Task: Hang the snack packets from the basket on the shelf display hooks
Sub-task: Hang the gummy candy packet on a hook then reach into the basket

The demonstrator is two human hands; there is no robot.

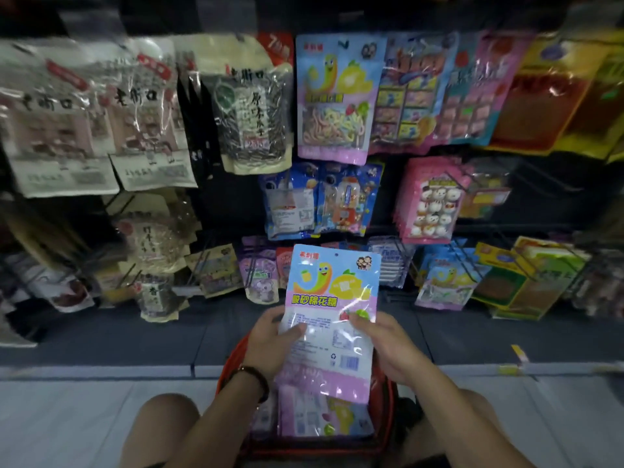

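Note:
Both my hands hold up pastel blue-and-pink marshmallow packets (332,292) above the red basket (388,393). My left hand (273,339) grips the left edge, thumb on the front. My right hand (385,346) pinches the right edge. A second packet with its printed back facing me overlaps the lower half of the front one. More of the same packets (314,417) lie in the basket. An identical packet (337,96) hangs on a shelf hook at upper centre.
The shelf wall is crowded with hanging packets: sunflower seed bags (251,106) at left, pink and blue candy bags (429,201) in the middle, orange and yellow bags (553,89) at right. A dark shelf base (135,332) runs below. My bare knees flank the basket.

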